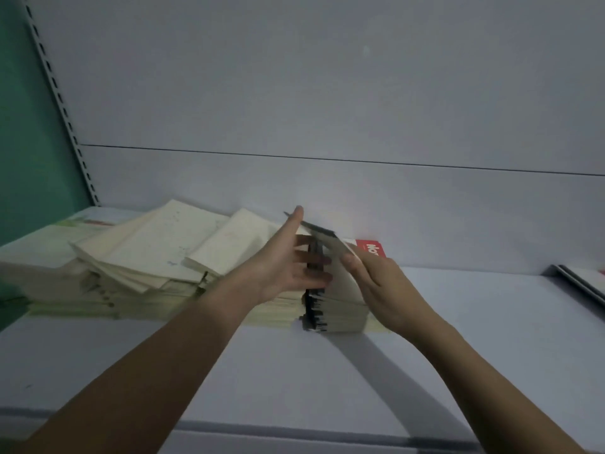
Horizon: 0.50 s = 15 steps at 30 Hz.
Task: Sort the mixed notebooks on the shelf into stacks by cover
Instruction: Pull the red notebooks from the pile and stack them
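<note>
Notebooks [340, 309] lie on the white shelf [458, 322], and the nearest ones form a neat stack with dark spiral bindings at its front edge. Both hands work on top of this stack. The left hand [291, 267] has straight, spread fingers that touch the dark binding side of a lifted notebook [330, 253]; its thumb points up. The right hand [376, 276] holds the pale cover of this same notebook from the right, thumb on the face, the other fingers hidden behind — so its grip is grasping the cover. The notebook stands tilted, one edge up in the air.

To the left of the stack, a little further, a loose heap [157, 253] of cream notebooks lies in disorder, fanned and overlapping, some tilted. Behind the hands a red notebook [371, 249] shows partly, close to the back wall. At the far right edge another dark-edged item [579, 283] lies apart; what it is, I cannot tell.

My judgement: the sorting is in its early or middle part. One tidy stack exists — the heap at the left is not yet sorted, and the red one needs its own place.
</note>
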Each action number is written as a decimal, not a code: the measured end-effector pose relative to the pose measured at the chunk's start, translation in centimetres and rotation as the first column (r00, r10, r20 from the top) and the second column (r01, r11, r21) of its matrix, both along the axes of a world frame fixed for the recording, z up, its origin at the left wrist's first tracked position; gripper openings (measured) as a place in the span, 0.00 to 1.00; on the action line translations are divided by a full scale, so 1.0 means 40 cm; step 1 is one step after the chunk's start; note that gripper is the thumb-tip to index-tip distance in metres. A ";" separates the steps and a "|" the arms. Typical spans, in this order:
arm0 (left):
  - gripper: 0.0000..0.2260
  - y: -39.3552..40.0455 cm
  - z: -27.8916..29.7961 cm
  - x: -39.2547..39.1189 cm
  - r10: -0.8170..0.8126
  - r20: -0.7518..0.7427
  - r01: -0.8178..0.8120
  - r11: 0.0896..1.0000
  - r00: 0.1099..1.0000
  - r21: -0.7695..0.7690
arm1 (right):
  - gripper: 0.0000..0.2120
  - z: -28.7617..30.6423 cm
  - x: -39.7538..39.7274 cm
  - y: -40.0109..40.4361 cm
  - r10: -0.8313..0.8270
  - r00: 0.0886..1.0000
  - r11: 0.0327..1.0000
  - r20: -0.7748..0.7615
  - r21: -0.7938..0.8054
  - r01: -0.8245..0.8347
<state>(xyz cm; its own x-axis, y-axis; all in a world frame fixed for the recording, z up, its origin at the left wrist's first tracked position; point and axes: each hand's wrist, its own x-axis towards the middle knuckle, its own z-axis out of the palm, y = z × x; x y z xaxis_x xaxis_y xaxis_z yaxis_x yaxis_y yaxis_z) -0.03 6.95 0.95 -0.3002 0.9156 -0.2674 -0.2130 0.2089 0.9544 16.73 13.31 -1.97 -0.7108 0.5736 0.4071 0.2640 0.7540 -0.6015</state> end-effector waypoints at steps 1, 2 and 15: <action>0.29 -0.002 0.006 -0.009 -0.023 0.112 0.023 1.000 0.993 0.002 | 0.17 -0.004 -0.008 -0.017 0.047 0.997 0.998 0.060 0.043 -0.049; 0.23 -0.003 0.005 -0.016 -0.023 0.135 0.024 1.000 0.991 -0.002 | 0.22 -0.012 -0.013 -0.027 0.077 0.987 0.993 0.142 0.077 -0.089; 0.20 -0.092 0.031 -0.150 0.131 -0.245 -0.103 0.987 0.960 0.125 | 0.36 -0.114 0.016 0.032 -0.229 0.859 0.971 0.457 0.175 0.165</action>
<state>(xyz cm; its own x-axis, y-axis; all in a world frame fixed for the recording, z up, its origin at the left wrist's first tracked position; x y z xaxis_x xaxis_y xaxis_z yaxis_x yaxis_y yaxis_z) -6.05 3.28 2.21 -0.4520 0.8893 -0.0693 0.0206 0.0881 0.9959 17.37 14.61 -6.52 -0.7130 0.6890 0.1303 0.6427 0.7164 -0.2714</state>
